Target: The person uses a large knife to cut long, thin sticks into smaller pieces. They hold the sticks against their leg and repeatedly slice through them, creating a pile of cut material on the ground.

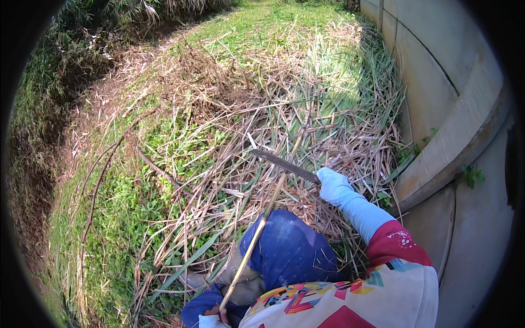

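My right hand (334, 186), in a pale blue glove, is closed on the handle of a machete (273, 159). The long dark blade points left and crosses over a slender yellowish cane stalk (252, 244); whether it touches the stalk I cannot tell. Low in the picture, my left hand (220, 315) grips the lower end of that stalk, its fingertips bare beyond a pale glove. From there the stalk slants up past my bent knee (290, 246), in blue trousers, and its far end runs into the dry litter.
A heap of cut dry and green leaves (328, 104) covers the ground ahead. Bent brown branches (105, 169) lie over green weeds to the left. A concrete wall (432, 65) with a slanting rib (454, 145) stands close on my right. Dense brush (49, 93) lines the far left.
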Motion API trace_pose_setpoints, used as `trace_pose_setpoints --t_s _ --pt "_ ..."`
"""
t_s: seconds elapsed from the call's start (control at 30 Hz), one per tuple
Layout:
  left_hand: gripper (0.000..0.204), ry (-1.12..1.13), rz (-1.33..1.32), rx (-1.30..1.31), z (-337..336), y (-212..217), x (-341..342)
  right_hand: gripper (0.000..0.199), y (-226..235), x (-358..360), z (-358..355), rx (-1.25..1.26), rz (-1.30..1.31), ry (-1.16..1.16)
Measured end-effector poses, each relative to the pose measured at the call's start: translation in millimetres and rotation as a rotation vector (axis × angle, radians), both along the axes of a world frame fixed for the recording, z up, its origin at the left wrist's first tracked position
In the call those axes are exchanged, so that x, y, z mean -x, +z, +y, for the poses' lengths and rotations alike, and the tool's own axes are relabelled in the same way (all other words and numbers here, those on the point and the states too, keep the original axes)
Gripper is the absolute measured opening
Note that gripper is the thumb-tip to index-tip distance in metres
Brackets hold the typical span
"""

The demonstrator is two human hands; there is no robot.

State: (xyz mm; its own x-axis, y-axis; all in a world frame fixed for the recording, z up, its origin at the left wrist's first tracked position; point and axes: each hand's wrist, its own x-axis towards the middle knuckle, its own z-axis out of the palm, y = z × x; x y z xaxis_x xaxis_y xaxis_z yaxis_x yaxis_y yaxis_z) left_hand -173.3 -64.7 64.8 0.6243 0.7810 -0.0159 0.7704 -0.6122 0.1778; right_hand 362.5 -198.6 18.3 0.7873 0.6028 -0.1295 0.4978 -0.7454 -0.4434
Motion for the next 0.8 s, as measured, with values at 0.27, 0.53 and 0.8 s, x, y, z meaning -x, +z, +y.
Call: trace_pose_setpoints --t_s 0.27,0.53,0.8 --pt "0.014 -0.080 0.044 0.047 8.0 17.8 5.5 0.026 5.0 8.9 1.8 -0.111 0.005 -0.056" --pt "0.024 -0.181 -0.365 -0.069 -3.1 -17.1 21.0 0.024 -8.6 -7.1 14.6 -0.090 -0.111 -0.030" --pt "0.039 -0.248 -0.314 -0.074 6.4 1.0 -42.5 0.023 -17.6 -4.1 27.7 -0.100 -0.062 -0.049"
